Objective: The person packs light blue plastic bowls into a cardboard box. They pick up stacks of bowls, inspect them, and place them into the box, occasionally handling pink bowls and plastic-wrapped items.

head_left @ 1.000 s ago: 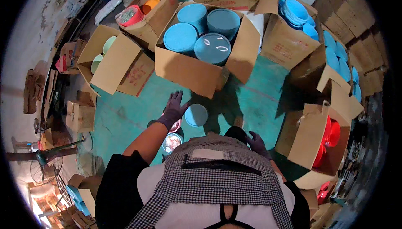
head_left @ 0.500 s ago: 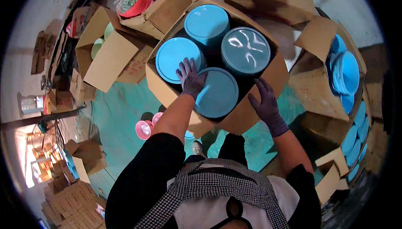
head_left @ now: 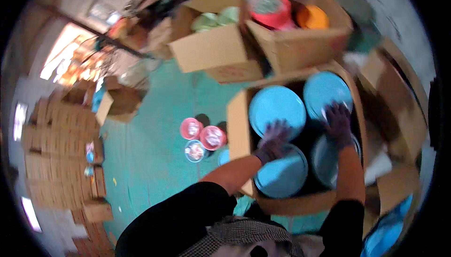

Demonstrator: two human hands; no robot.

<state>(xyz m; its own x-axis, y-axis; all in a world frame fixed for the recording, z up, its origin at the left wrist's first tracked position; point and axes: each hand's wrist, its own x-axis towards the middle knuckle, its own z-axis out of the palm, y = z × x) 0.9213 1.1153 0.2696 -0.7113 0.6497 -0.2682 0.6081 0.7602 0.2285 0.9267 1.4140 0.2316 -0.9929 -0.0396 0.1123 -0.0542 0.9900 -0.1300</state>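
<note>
- Head view: the left hand [head_left: 275,142], grip spread, lies over two blue tubs [head_left: 277,106].
- The right hand [head_left: 338,120], grip spread, lies over the near edge of the farther right-hand tub [head_left: 328,90].
- Four such tubs stand lidded in an open carton [head_left: 238,123].
- Left of it, pink buckets [head_left: 222,141] sit on the green floor [head_left: 150,163].
- Beyond, another carton [head_left: 206,50] holds pale green containers [head_left: 228,16].

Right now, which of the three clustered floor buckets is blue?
The blue bucket is the lowest of the three in the picture; the others are pink buckets.
</note>
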